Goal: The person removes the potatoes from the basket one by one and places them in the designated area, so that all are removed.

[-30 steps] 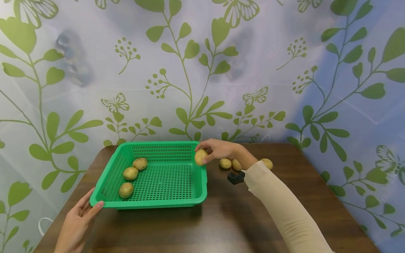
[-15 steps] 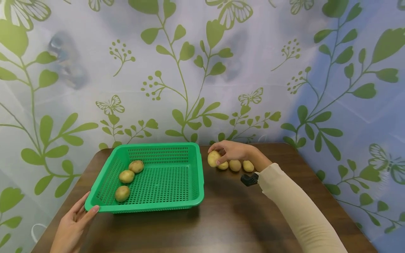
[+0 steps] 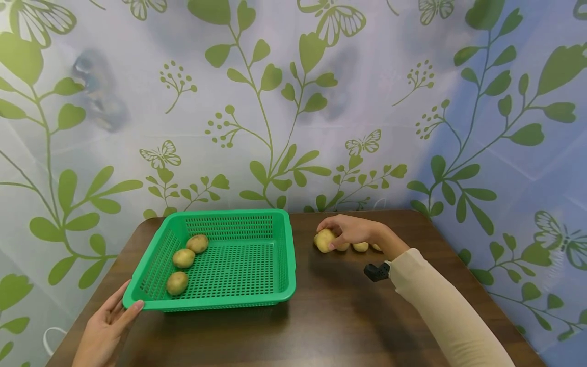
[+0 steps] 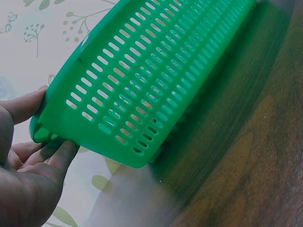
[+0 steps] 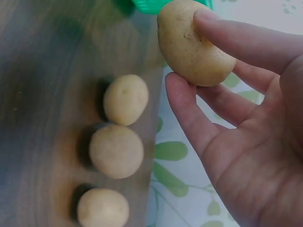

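My right hand (image 3: pixel 350 229) pinches a potato (image 3: pixel 324 240) between thumb and fingers, to the right of the green plastic basket (image 3: pixel 290 265). In the right wrist view this potato (image 5: pixel 189 45) is held up off the table, near a row of several potatoes (image 5: pixel 116 151) lying there. My left hand (image 3: pixel 103 326) grips the basket's near left corner, with the thumb over the rim and fingers underneath, as the left wrist view also shows on the basket wall (image 4: pixel 128 85). Inside the basket, three potatoes (image 3: pixel 183 258) lie along its left side. My right hand partly hides the row on the table.
The brown wooden table (image 3: pixel 316 326) carries the basket and the loose potatoes. Behind it hangs a pale curtain (image 3: pixel 293 112) with green leaves and butterflies, close to the table's back edge. A black device (image 3: pixel 377 272) sits at my right wrist.
My right hand has moved right with its potato, from the basket's right rim to the potatoes on the table. The left hand keeps its grip on the corner. The head view has shifted slightly.
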The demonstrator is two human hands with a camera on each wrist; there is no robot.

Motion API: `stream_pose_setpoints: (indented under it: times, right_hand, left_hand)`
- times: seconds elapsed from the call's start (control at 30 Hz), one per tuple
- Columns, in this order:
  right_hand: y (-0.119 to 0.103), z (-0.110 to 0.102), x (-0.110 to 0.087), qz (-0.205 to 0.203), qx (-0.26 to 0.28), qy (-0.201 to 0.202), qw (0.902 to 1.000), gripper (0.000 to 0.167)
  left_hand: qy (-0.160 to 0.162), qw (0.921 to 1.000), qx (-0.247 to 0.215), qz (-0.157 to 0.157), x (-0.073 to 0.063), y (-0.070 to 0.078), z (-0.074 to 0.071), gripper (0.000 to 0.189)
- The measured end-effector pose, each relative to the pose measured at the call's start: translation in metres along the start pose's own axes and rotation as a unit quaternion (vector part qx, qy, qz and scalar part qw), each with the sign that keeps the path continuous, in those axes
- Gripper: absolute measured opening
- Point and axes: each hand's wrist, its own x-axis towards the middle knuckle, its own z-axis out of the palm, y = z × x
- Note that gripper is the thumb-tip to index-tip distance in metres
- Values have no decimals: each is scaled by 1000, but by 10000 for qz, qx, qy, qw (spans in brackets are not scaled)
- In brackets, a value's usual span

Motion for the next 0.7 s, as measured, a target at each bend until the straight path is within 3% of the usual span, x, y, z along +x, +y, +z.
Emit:
stream_pose_setpoints:
  times: [0.2,0.3,0.53,0.7]
  right_hand:
    - [15,14,-6,150,631,103,9978,51]
    - [25,24,-7,129,873,135,9960,51]
    - [47,46,-7,33,503,412,9979,53]
    - [56,55,-4,24,688,392,9969,55]
  left_hand:
    - [23,10000,35,-30,0,1,1,81]
    - [133,9993,329,-134,-1,2,0,82]
    - [356,9910,1222,-419,-2,7,-2,84]
    - [394,9848,1617,-488,-2,9,-2,85]
